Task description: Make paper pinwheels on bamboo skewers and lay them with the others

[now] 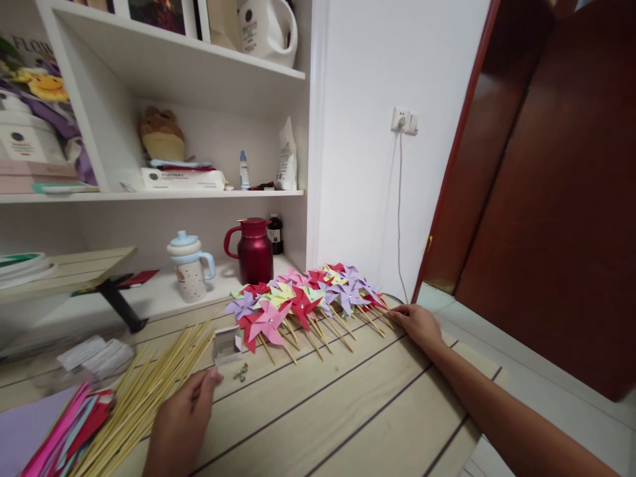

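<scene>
My right hand (418, 324) reaches to the right end of a pile of paper pinwheels (303, 305), its fingers closed on the thin stick of a pinwheel there. The pinwheels are pink, red, purple, yellow and green, most with their sticks pointing toward me. My left hand (183, 421) is over the table with thumb and fingers pressed together; what they hold, if anything, is hidden. Just beyond it stands a small open box (227, 346). A few tiny metal pieces (241, 372) lie beside the box. Left of that hand is a spread of loose wooden sticks (144, 391).
Coloured paper sheets (40, 430) lie at the lower left, near a clear plastic bag (94, 354). Behind the table (318, 417) stand a light-blue-lidded cup (190, 275) and a red jug (255, 252), under white shelves (199, 56). A cord (399, 212) hangs from the wall socket.
</scene>
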Motion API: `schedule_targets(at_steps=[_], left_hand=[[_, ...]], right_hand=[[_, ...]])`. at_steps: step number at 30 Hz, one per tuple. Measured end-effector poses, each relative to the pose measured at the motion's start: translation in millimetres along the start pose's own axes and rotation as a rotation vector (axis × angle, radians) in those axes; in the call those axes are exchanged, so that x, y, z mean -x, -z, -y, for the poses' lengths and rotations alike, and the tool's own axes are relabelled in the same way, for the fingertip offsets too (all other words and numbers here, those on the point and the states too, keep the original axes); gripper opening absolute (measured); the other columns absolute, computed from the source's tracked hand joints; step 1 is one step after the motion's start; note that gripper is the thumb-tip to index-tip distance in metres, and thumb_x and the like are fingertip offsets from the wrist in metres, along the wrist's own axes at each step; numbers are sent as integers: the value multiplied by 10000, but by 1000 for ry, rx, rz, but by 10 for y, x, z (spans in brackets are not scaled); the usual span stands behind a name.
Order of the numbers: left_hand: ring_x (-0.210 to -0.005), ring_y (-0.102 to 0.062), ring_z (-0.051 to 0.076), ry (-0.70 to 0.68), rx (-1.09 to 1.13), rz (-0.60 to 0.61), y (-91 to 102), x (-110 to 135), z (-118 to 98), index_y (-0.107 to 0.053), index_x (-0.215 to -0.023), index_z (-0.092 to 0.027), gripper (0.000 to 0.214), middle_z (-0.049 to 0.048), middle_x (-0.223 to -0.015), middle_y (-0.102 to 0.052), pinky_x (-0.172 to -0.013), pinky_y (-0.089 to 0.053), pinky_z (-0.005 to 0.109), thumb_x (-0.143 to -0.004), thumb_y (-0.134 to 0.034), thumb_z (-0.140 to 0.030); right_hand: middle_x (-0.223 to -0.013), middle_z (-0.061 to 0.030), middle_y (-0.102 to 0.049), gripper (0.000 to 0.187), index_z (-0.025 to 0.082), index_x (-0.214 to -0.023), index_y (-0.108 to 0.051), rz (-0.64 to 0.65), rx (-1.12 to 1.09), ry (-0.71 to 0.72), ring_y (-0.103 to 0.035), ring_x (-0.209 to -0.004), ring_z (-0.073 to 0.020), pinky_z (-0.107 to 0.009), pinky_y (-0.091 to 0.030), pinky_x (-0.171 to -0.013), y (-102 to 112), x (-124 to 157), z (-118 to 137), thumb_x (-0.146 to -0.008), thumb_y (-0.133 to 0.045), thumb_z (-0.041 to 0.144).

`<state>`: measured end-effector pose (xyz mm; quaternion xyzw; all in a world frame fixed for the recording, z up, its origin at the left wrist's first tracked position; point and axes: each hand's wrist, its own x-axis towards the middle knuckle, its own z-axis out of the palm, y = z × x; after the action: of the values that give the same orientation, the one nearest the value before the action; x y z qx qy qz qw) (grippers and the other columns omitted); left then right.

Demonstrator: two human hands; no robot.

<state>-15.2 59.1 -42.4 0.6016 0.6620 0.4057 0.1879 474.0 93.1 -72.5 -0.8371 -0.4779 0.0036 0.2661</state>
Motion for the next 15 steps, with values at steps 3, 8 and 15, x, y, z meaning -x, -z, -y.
schedule_targets(at_steps=[3, 8, 15], left_hand=[[-834, -708, 272, -6, 12, -3, -5, -1, 5, -744, -756, -223, 407, 40, -745, -757, -718, -523, 296, -709, -493, -540], [-867, -711, 268, -30, 29, -36, -18, -15, 33, -742, -728, -234, 363, 29, -825, -781, -771, -526, 307, -713, -506, -510], [-902, -711, 286, -29, 44, -22, -12, -17, 26, -743, -721, -240, 379, 33, -860, -791, -813, -524, 331, -687, -510, -537]], right_hand=[[-939, -54, -784, 327, 280, -937, -794, -6, -7, 6, -687, -903, -279, -323, -427, -670, -11, -9, -9, -830, -555, 477], [-941, -58, -785, 360, 275, -942, -791, -20, -22, 16, -687, -893, -282, -321, -414, -657, -29, -25, -38, -844, -529, 501], [-877, -86, -770, 421, 234, -905, -780, -111, -38, 42, -673, -817, -269, -306, -390, -610, -37, -15, -19, -874, -482, 529]])
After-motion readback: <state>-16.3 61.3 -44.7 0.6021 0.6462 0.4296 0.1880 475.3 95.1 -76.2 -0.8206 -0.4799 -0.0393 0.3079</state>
